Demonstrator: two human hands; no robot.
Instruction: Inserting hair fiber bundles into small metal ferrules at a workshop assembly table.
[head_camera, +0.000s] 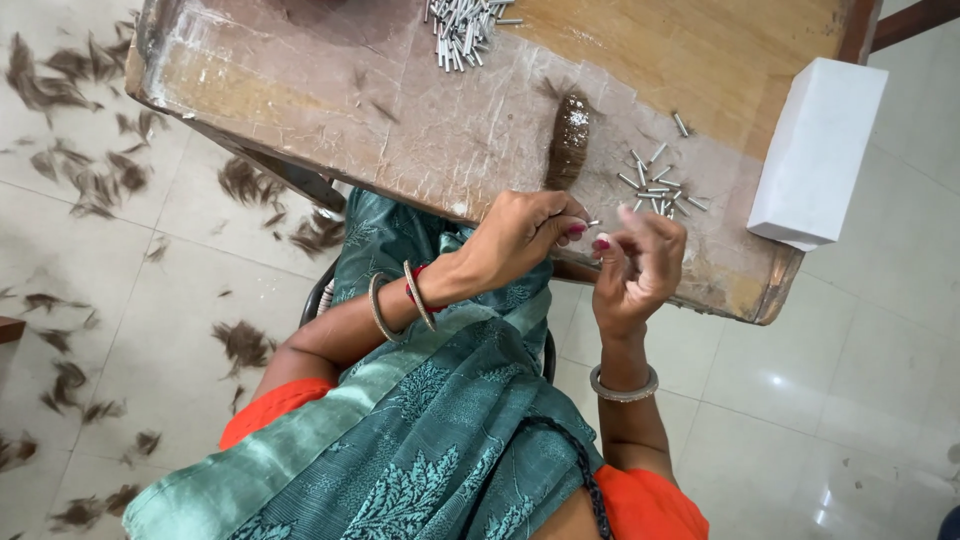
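Observation:
My left hand (520, 235) pinches a small silver metal tube (592, 223) between thumb and fingers at the near edge of the worn wooden table (420, 120). A dark brown hair bundle (567, 140) lies on the table just beyond it and seems to run down into that hand. My right hand (640, 262) is held close beside it, fingers curled, fingertips meeting near the tube; I cannot tell what it holds. A small scatter of silver tubes (660, 185) lies just past my right hand.
A larger heap of silver tubes (462, 30) sits at the table's far side. A white rectangular box (818, 150) stands at the right table edge. Tufts of cut hair (90, 185) litter the tiled floor on the left.

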